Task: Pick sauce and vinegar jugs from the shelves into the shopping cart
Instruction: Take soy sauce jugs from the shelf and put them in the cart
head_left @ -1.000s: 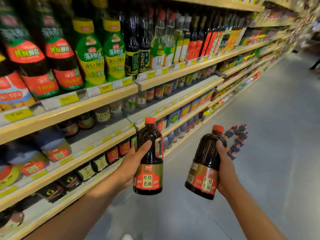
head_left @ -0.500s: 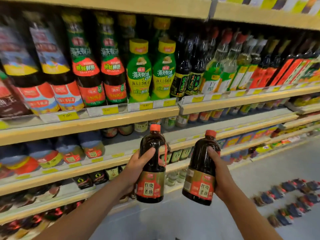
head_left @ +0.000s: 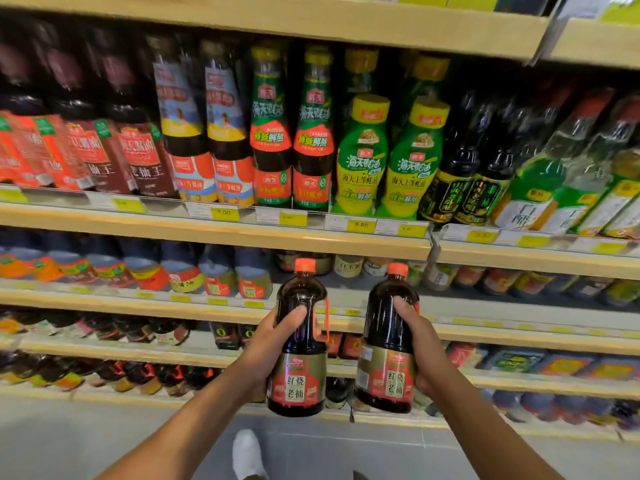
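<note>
Left hand [head_left: 273,344] wrapped round left jug [head_left: 299,341], right hand [head_left: 420,344] round right jug [head_left: 389,341]; both upright, near, before shelves [head_left: 214,230]. Likely heavy, rigid, slick; grip at waist, base supported. Cart unseen.

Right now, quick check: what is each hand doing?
Left hand: closed around a dark plastic sauce jug with an orange cap, upright.
Right hand: closed around a second, matching dark orange-capped jug, tilted slightly.
</note>
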`<control>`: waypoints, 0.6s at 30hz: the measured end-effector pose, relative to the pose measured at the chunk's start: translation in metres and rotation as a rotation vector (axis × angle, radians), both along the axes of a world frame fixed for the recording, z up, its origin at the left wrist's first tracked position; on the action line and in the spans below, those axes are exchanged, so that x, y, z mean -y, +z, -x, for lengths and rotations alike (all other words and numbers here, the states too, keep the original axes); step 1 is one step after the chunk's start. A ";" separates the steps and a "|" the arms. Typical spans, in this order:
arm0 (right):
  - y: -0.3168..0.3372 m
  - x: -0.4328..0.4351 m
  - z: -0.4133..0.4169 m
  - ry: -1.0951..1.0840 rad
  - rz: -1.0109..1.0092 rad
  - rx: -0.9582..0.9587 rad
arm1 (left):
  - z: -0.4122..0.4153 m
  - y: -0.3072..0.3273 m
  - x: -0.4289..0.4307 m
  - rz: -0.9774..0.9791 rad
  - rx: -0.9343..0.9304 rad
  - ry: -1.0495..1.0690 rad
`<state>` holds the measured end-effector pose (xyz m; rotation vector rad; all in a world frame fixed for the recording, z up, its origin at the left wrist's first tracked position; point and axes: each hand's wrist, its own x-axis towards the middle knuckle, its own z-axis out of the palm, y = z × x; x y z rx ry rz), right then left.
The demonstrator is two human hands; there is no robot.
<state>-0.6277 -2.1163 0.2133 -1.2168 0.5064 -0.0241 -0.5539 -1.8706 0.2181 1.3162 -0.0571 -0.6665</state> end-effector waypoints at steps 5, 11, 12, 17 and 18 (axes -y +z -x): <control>-0.008 -0.012 -0.025 0.091 0.056 -0.021 | -0.002 -0.006 -0.017 -0.016 0.027 0.083; -0.015 -0.028 -0.049 0.178 0.356 -0.037 | -0.005 -0.014 -0.039 -0.006 0.049 0.159; -0.016 -0.029 -0.053 0.186 0.440 -0.033 | -0.006 -0.016 -0.042 -0.008 0.054 0.175; -0.020 -0.035 -0.077 0.331 0.753 0.029 | -0.012 -0.023 -0.056 0.023 0.029 0.255; -0.021 -0.036 -0.081 0.359 0.827 0.051 | -0.013 -0.024 -0.057 0.027 0.027 0.265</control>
